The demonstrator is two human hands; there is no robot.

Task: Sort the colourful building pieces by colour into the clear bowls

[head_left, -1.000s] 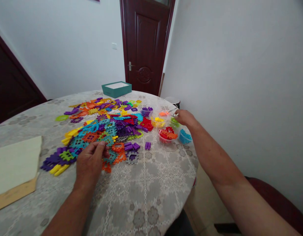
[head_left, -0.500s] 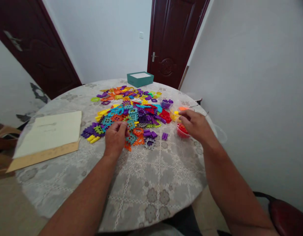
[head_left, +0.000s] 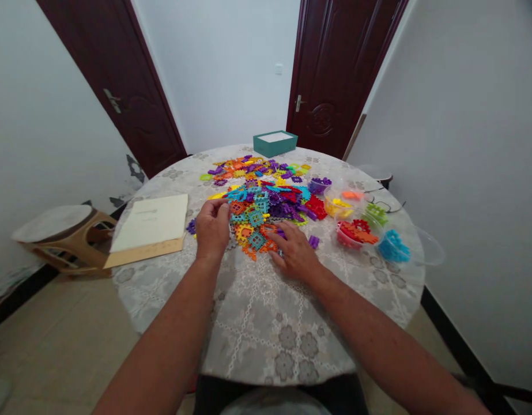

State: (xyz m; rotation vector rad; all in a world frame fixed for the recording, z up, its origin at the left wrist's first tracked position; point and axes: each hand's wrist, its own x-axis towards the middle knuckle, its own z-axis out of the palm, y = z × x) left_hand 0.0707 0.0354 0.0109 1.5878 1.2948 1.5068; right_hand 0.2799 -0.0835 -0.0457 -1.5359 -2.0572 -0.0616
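Note:
A heap of colourful plastic interlocking pieces (head_left: 287, 204) lies mid-table, with square window-like tiles, gear-edged plates and short tubes. My left hand (head_left: 212, 230) is at the heap's left edge, fingers curled and thumb close to the forefinger; whatever they pinch is too small or hidden to make out. At the heap's front right, my right hand (head_left: 295, 251) rests low with fingers apart over orange pieces (head_left: 270, 244). Between the hands lie a teal window tile (head_left: 257, 240) and a yellow-orange gear-edged piece (head_left: 244, 233). A purple piece (head_left: 313, 241) lies just right of my right hand.
Clear bowls stand on the right, holding red pieces (head_left: 357, 231), yellow pieces (head_left: 338, 206), blue pieces (head_left: 394, 246), green pieces (head_left: 377, 214) and purple pieces (head_left: 320, 184). Farther back are more loose pieces (head_left: 257, 168) and a green box (head_left: 275, 144). Paper (head_left: 155, 222) lies left.
My right hand has come from above the bowls down to the front of the heap, its fingers spreading. My left hand has shifted to the heap's left side. The view has turned left.

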